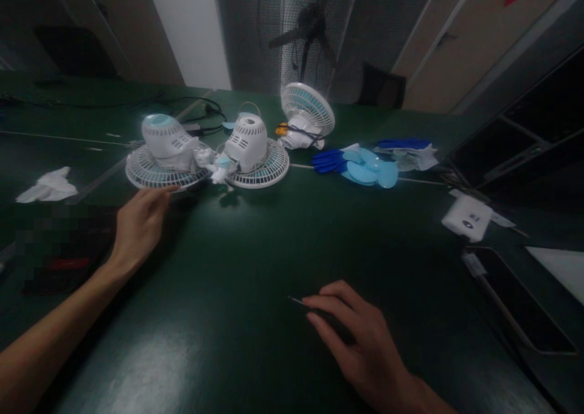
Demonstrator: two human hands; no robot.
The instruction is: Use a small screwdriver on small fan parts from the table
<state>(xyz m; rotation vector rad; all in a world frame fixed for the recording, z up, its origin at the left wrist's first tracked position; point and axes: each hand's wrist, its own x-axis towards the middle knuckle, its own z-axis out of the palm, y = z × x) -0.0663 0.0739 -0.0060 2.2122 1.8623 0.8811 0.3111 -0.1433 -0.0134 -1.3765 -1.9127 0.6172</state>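
Observation:
My left hand [142, 222] reaches to the near rim of a white fan head [166, 152] at the left, its fingers closed at the grille edge. That fan lies grille-down, its motor housing upward. Beside it a second fan head [249, 146] rests the same way, with crumpled white pieces [214, 163] between the two. Low at the right, my right hand [360, 335] is closed round a screwdriver [297, 301]. Its thin metal shaft points left above the green table; my fingers mostly hide the dark handle.
A third small fan [305, 112] stands behind, grille tilted up. Light-blue fan blades [371, 169] and blue gloves [327, 161] lie right of it. At the right are a white box-shaped device [468, 216] and a phone [520, 298]. White gloves [49, 185] lie far left.

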